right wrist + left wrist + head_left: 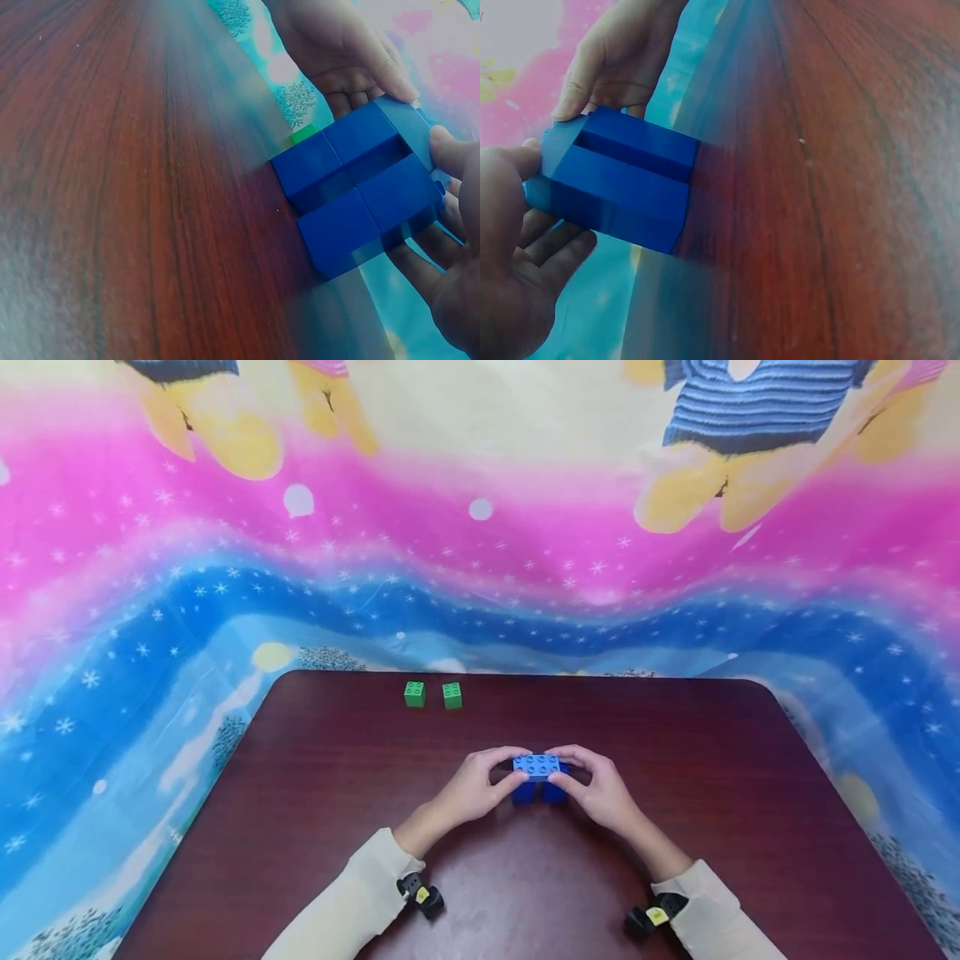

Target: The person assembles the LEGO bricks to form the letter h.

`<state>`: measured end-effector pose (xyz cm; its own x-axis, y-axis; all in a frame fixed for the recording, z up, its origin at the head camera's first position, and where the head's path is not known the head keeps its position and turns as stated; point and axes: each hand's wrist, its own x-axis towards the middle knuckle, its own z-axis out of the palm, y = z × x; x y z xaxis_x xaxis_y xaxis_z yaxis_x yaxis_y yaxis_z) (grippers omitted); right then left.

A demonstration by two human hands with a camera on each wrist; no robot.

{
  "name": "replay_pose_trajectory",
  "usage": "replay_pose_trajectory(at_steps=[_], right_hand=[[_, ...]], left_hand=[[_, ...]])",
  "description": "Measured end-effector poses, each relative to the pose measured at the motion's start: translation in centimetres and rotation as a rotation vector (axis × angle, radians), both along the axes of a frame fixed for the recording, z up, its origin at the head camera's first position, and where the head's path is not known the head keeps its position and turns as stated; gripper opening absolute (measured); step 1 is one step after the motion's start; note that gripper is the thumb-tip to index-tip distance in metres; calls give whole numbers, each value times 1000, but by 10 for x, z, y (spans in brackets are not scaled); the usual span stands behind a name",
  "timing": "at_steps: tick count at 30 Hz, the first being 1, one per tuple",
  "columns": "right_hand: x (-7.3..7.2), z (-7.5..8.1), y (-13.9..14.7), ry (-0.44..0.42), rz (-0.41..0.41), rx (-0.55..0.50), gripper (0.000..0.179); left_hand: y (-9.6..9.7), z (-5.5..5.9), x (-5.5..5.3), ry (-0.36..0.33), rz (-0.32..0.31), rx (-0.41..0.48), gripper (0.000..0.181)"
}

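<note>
A light blue toy building brick (536, 767) with two rows of studs lies across the top of two dark blue brick columns (523, 792), which stand side by side on the table. My left hand (467, 792) pinches one end of this top brick between thumb and fingers. At its other end, my right hand (609, 795) holds it the same way. Each column is two bricks tall in the right wrist view, where a seam crosses the blue columns (337, 232) and a narrow gap parts them. In the left wrist view the top brick (561, 142) bridges both columns.
Two small green bricks (415, 694) stand apart near the far edge of the dark brown table (337, 760), left of the blue stack. Behind the table hangs a colourful patterned cloth (480, 568). Black wrist cameras (422, 895) sit at both sleeve cuffs.
</note>
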<state>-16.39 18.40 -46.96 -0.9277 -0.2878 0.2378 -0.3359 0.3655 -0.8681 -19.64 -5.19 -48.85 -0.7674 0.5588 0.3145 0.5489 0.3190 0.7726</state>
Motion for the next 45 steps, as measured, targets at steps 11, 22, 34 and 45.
replay_pose_trajectory(at_steps=[11, 22, 34, 45], right_hand=[[-13, -30, 10, -58, 21, -111, 33], [-12, -30, 10, -86, -1, -98, 35], [-10, -31, 10, -74, -14, -74, 36], [-9, -30, 9, -63, -17, -82, 35]], left_hand=[[-2, 1, -1, 4, -2, -35, 38], [-20, 7, -6, 16, 38, -17, 39], [-73, 14, -24, 53, 179, 2, 38], [-114, 8, -48, 141, 326, 40, 40]])
